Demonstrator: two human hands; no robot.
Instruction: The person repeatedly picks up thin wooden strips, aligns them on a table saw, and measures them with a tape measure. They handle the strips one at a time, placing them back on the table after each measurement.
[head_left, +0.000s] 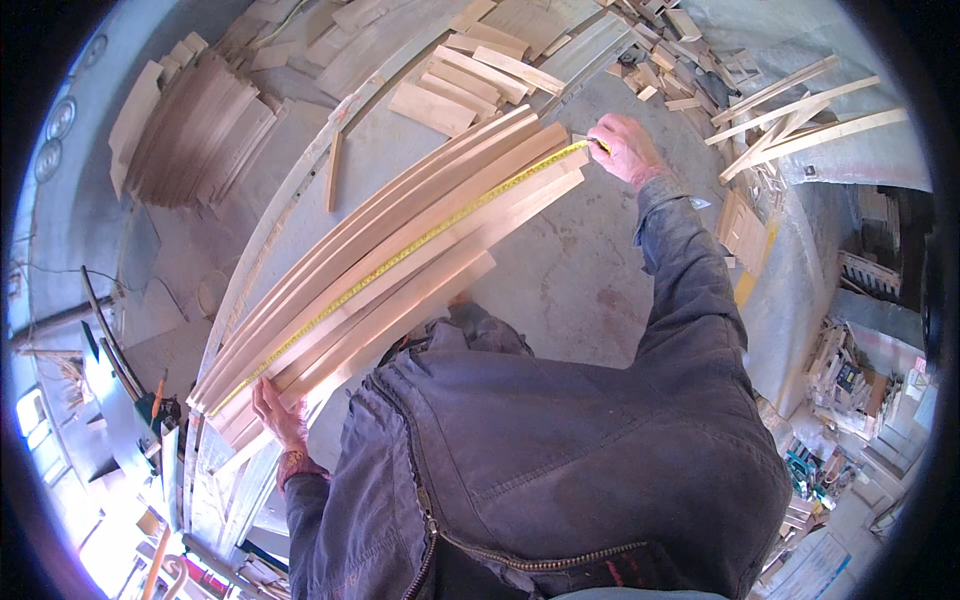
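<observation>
Several long planed wooden boards lie side by side, running diagonally before me. A yellow tape measure blade is stretched along one of them, from the lower left end to the upper right end. My right hand is closed around the tape's case, just past the boards' far right ends; the fingers mostly hide the case. Near the lower left end, my left hand rests its fingers on the boards beside the tape. Whether it grips an edge cannot be made out.
Short wooden pieces lie beyond the boards, near a long bench edge. A thin wooden strip stands out there. Stacked panels are at upper left. Offcuts and long slats lie at upper right, around concrete floor.
</observation>
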